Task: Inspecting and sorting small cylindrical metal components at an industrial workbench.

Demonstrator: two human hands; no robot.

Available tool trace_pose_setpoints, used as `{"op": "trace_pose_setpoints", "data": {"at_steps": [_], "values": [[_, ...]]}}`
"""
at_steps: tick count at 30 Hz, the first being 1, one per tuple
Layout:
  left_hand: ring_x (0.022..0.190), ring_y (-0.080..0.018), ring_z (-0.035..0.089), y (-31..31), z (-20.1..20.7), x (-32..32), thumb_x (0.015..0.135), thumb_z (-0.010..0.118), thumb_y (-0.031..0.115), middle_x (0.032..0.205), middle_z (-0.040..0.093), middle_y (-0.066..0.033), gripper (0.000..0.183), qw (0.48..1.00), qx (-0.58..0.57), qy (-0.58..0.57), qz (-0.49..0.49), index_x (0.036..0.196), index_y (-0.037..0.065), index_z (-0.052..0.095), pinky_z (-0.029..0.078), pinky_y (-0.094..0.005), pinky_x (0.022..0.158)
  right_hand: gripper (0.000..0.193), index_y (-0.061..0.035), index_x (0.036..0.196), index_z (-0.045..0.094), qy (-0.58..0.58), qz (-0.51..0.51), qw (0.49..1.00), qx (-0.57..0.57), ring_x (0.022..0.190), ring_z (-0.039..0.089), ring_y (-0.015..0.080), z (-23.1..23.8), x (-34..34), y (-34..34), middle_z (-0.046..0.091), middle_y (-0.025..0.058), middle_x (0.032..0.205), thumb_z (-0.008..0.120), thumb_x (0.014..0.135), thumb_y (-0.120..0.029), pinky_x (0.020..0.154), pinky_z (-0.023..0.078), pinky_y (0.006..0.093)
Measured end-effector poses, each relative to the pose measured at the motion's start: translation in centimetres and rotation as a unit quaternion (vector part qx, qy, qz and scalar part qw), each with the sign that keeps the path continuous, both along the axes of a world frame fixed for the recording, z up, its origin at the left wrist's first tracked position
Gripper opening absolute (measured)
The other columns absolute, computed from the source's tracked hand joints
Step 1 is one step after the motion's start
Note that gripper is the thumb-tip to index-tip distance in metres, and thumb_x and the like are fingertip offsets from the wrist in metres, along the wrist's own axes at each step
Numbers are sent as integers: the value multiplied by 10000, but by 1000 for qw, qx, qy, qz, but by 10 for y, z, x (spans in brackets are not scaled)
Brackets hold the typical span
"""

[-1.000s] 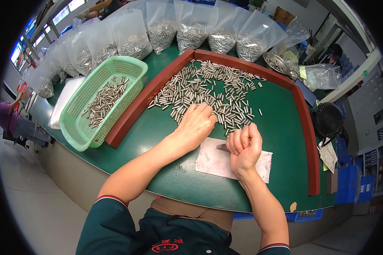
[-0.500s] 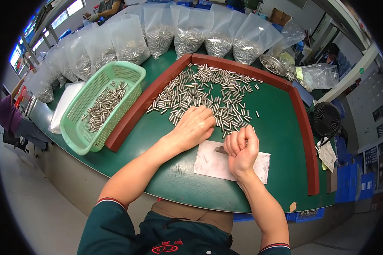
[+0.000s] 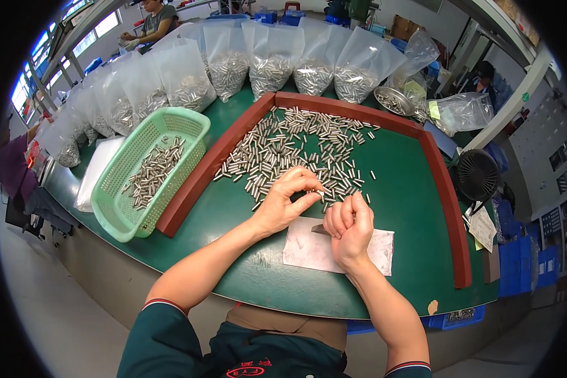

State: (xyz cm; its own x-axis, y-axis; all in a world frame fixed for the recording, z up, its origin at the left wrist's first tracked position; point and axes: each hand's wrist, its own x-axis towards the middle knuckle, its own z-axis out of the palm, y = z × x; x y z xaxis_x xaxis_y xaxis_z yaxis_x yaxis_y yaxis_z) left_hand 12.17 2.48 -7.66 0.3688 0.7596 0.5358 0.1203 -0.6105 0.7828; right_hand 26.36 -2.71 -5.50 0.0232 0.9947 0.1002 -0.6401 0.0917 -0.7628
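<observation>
Short, shiny metal pins (image 3: 274, 154) lie in a loose spread on the green table (image 3: 258, 271). My left hand (image 3: 285, 200) is over the near edge of the spread, thumb and fingers curled together at the tips on what looks like one metal pin. Close by on its right, my right hand (image 3: 349, 232) is closed in a fist around a flat grey metal blade (image 3: 320, 229), whose end sticks out to the left. Beneath the right hand lies a smudged whitish sheet (image 3: 302, 247). Whatever else the right fist holds is hidden.
Red-brown bars (image 3: 444, 208) frame the pins. A green basket (image 3: 110, 211) holding more pins stands left. Clear bags (image 3: 228, 66) of pins line the back, beside a metal bowl (image 3: 394, 101). A black fan (image 3: 477, 175) is at right. Another person (image 3: 154, 25) sits far left.
My left hand has lifted from the pins and turned, thumb and fingertips now facing my right hand. The right hand keeps its grip on the blade and has shifted slightly. The view has tilted a little.
</observation>
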Motion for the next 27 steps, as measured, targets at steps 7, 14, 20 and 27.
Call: {"op": "trace_pose_setpoints", "data": {"at_steps": [7, 14, 20, 27], "values": [[716, -171, 536, -6, 23, -7, 743, 590, 63, 782, 555, -75, 87, 989, -35, 146, -13, 796, -2, 569, 436, -276, 635, 460, -108, 495, 252, 2, 0, 1000, 1, 370, 178, 85, -2, 1, 1, 246, -1, 407, 318, 929, -245, 353, 179, 238], [730, -250, 536, -27, 32, -18, 701, 606, 75, 737, 549, -98, 102, 949, -48, 299, -89, 769, 4, 580, 428, -344, 662, 456, -105, 499, 254, -3, 7, 1000, 10, 377, 181, 85, -2, 2, 3, 254, 2, 409, 316, 927, -251, 361, 178, 240], [727, -281, 518, -29, 29, -17, 667, 606, 68, 700, 526, -109, 90, 947, -43, 316, -50, 718, 10, 558, 416, -382, 649, 455, -108, 505, 262, 29, 24, 999, 0, 378, 172, 83, -6, 6, 3, 248, 0, 406, 323, 923, -277, 370, 171, 243], [722, -281, 519, -32, 27, -17, 663, 597, 60, 702, 521, -108, 90, 947, -1, 319, -36, 713, 10, 541, 416, -379, 642, 459, -115, 497, 260, 54, 56, 997, 9, 376, 168, 86, -7, 5, 3, 248, -4, 402, 322, 919, -286, 372, 167, 247]]}}
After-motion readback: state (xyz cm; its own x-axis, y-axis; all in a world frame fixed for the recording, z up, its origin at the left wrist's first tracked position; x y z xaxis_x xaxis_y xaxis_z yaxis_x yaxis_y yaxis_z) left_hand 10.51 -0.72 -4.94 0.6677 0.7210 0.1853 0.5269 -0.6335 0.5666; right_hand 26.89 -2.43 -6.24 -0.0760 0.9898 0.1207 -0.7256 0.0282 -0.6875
